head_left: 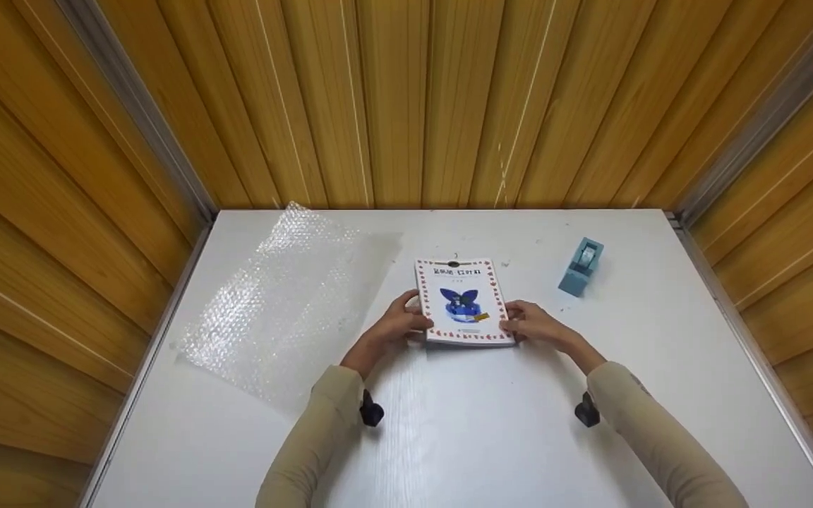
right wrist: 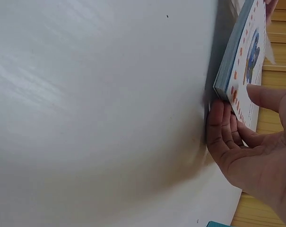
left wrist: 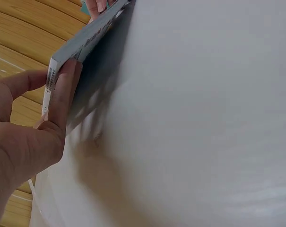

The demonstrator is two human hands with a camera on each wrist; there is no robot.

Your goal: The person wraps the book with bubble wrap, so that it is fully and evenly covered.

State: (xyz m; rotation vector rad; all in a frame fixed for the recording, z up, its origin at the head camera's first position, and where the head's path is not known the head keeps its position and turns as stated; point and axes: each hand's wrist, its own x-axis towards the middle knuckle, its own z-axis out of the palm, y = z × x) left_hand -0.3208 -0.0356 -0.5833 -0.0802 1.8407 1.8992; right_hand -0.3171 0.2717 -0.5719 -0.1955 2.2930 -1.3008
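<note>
A white paperback book (head_left: 463, 300) with a red-patterned border and a blue butterfly on its cover is held between both hands, cover up. At its left edge the left hand (head_left: 401, 319) grips it, thumb on top. The left wrist view shows that hand (left wrist: 36, 113) with fingers under the book (left wrist: 88, 40), which is raised off the table there. On the opposite edge the right hand (head_left: 535, 324) pinches the book. In the right wrist view its thumb lies on the cover and the other fingers of the hand (right wrist: 256, 146) are curled beneath the book (right wrist: 244, 61).
A sheet of clear bubble wrap (head_left: 286, 310) lies flat on the left of the white table (head_left: 463, 437). Toward the back right stands a blue tape dispenser (head_left: 581, 267). Wood-look panels (head_left: 392, 106) wall in the table's back and sides.
</note>
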